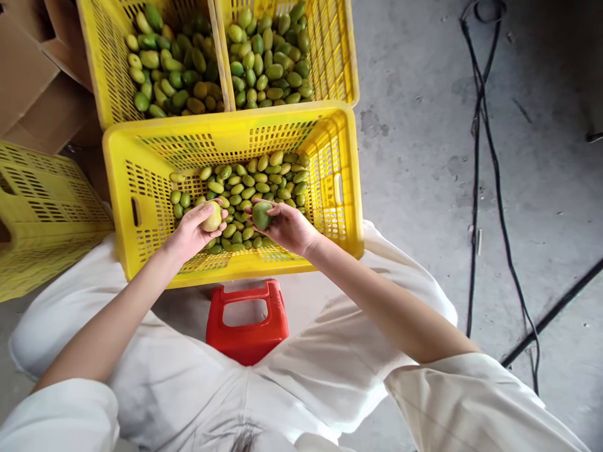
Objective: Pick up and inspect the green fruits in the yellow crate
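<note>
Both my hands are over a yellow plastic crate (235, 270) whose floor is partly covered with small green mangoes (261, 177). My left hand (192, 227) is closed around a pale yellow-green mango (211, 217), with the thumb along its side. A darker green mango (261, 215) sits in the fingers of my right hand (288, 227), a short gap to the right of the other fruit. The two held mangoes are apart from each other. My hands cover part of the fruit beneath them.
Beyond the crate stand a left yellow crate (94, 69) and a right yellow crate (333, 47), both holding mangoes. Another yellow crate (47, 216) and cardboard (28, 75) lie to the left. A red stool (247, 336) is between my legs. Black cables (477, 157) cross the floor at right.
</note>
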### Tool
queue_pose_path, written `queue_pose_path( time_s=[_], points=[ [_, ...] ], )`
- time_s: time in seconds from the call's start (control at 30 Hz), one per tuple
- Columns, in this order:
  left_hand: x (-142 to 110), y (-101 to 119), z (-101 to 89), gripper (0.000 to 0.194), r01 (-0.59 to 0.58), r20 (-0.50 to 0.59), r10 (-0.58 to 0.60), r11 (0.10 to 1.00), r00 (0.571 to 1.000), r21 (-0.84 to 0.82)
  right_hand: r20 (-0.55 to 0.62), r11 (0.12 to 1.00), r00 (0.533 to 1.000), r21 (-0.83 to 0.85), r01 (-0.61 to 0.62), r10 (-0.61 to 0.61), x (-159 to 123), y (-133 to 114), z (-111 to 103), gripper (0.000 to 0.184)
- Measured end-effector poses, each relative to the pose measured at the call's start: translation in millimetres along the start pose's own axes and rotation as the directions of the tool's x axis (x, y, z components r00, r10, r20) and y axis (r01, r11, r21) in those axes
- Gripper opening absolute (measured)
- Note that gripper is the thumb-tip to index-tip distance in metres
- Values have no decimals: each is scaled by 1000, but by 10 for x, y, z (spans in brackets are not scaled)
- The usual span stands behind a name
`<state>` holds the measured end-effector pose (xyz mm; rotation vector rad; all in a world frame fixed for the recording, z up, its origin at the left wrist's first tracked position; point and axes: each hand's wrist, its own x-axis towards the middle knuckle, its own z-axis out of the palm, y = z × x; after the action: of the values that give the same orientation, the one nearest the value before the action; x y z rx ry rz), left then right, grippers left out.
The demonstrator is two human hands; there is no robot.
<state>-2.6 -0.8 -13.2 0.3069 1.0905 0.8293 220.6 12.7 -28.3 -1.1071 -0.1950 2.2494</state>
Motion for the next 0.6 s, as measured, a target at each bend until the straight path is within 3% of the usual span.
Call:
queue_pose_path(
  time_s=[0.27,0.6],
  points=[
    [-44,-3,38,41,-28,72,25,998,997,53,-135,996,988,21,83,-79,79,27,-105,31],
    [-44,-28,44,44,-110,87,102,990,991,86,82,994,996,-102,46,-38,-26,5,-36,42]
  ],
)
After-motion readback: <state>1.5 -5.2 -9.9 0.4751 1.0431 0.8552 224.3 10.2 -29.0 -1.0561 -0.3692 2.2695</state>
